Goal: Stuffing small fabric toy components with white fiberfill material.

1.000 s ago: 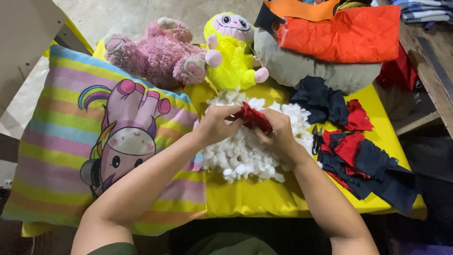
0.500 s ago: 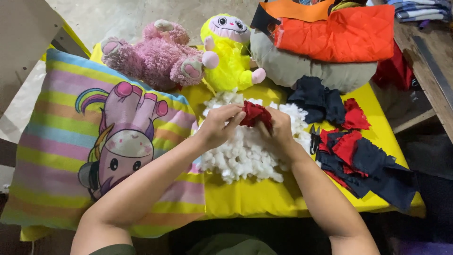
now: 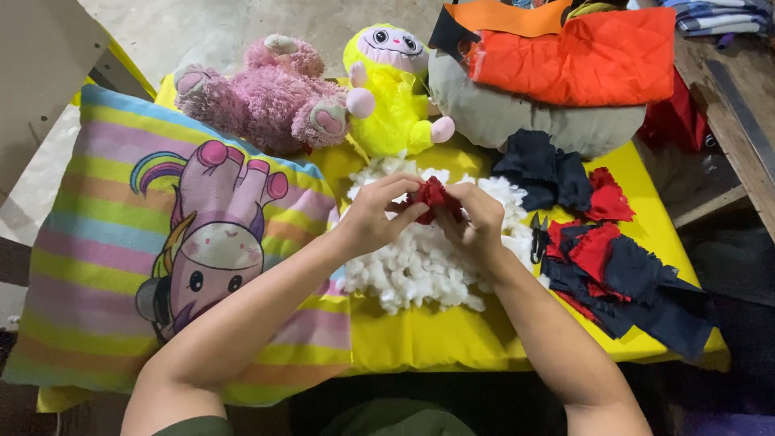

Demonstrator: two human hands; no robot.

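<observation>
Left hand: the left hand (image 3: 373, 216) is curled narrow, fingers bent inward, thumb and fingertips pinching the left edge of the red cloth piece (image 3: 433, 199).
Right hand: the right hand (image 3: 478, 224) is likewise closed down, fingers folded over the right side of the same red cloth piece; both hands meet on it, nearly touching.
Red cloth piece: small, crumpled, held between the two hands just above the white stuffing pile (image 3: 420, 258), near its upper middle. Whether it touches the stuffing cannot be told.
White stuffing pile: loose fluffy clumps lying on the yellow sheet (image 3: 420, 339) that covers the worktop; the right wrist rests over its right part.
Fabric scraps: red and dark blue scraps (image 3: 622, 266) lie heaped to the right of the stuffing, with small scissors (image 3: 538, 238) at their left edge.
Pillow: a striped pillow (image 3: 121, 242) with a cartoon unicorn print lies at the left; the left forearm crosses its lower right corner.
Soft toys: a pink plush toy (image 3: 266, 93) and a yellow plush toy (image 3: 395, 89) sit side by side at the far edge, touching.
Far right: a grey cushion (image 3: 517, 121) with orange fabric (image 3: 581, 56) on top.
</observation>
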